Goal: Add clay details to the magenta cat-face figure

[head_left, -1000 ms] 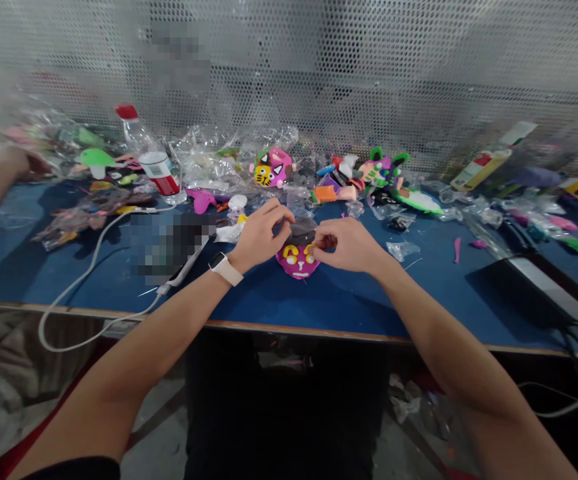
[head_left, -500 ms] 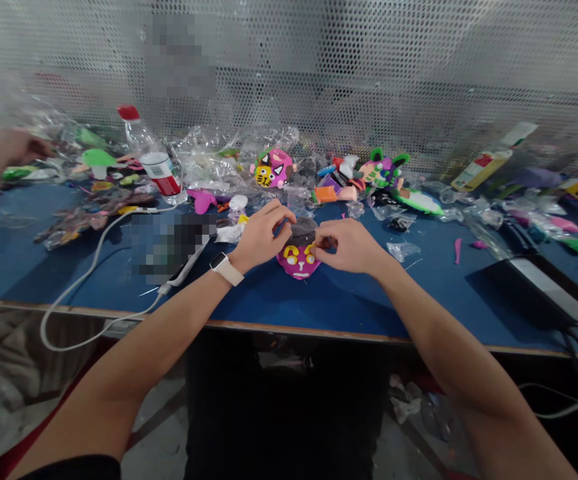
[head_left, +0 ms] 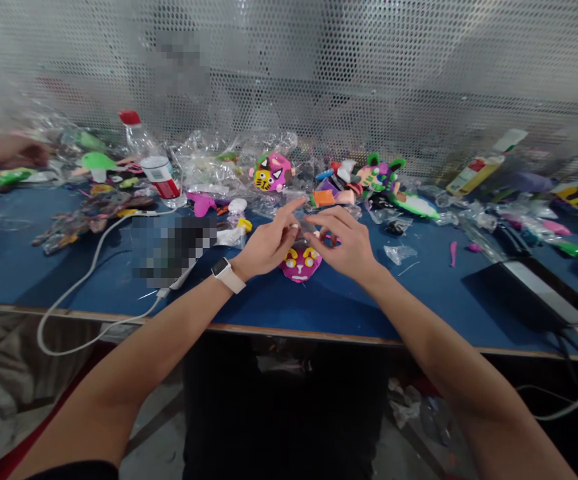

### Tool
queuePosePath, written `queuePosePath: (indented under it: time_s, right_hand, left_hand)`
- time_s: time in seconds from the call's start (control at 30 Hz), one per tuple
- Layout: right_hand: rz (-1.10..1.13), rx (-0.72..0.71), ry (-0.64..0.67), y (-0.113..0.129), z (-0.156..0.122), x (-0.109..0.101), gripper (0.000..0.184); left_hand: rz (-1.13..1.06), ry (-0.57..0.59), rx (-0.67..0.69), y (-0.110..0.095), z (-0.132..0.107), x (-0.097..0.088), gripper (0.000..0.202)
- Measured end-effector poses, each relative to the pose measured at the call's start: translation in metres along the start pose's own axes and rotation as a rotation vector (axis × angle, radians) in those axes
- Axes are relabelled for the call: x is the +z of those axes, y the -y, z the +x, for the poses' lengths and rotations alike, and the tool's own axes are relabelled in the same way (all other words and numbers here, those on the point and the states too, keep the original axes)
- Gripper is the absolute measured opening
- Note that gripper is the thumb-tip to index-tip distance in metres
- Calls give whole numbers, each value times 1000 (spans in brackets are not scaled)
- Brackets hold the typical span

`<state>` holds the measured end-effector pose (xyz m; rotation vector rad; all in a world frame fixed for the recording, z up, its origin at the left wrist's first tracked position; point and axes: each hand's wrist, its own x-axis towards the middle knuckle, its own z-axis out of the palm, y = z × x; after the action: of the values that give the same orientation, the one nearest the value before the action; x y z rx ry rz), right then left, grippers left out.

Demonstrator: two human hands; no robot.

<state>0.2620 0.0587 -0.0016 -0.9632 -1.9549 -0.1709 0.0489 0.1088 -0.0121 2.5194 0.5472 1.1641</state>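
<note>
A magenta clay face (head_left: pixel 299 268) with yellow arcs over white eyes, a white nose and a white mouth lies on the blue table near its front edge. Just above its top left, my left hand (head_left: pixel 269 244) has its index finger stretched forward and its other fingers bent toward the thumb. A small whitish bit shows at those fingertips, too small to name. My right hand (head_left: pixel 345 241) faces it from the right, fingers curled, something small and pale by the tips. Between them, the face's grey top is mostly hidden.
A red-capped bottle (head_left: pixel 136 137), a paper-labelled cup (head_left: pixel 161 177) and a white cable (head_left: pixel 76 288) are on the left. Behind lie a pink-and-yellow clay face (head_left: pixel 273 173) and plastic wrappers. A black box (head_left: pixel 539 290) stands right. Another person's hand (head_left: pixel 21 152) is far left.
My hands have come closer together above the face, the right one shifting left. My left index finger has straightened forward. More of the face's yellow arcs shows.
</note>
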Motion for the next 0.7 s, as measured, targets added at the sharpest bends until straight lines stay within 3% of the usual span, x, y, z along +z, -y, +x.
queuePosePath:
  time_s: [0.13,0.23,0.4,0.5,0.7]
  right_hand:
    - [-50,-80,19,1,0,2,18]
    - [-81,-56,58,-2,-3,3,17]
    - [-107,-40,85,-5,-8,2,18]
    - [-114,-36,62,-4,-8,1,19]
    - [-107,-26,3,-2,-7,0,18]
  left_hand:
    - [18,34,-23,-9,-1,-2,57]
    - [24,40,-43,-14,-2,-3,58]
    - [68,25,39,-15,-2,-3,55]
    - [45,-11,62,-15,-2,-1,52]
    - [-130,-148,-73,-18,0,2,39]
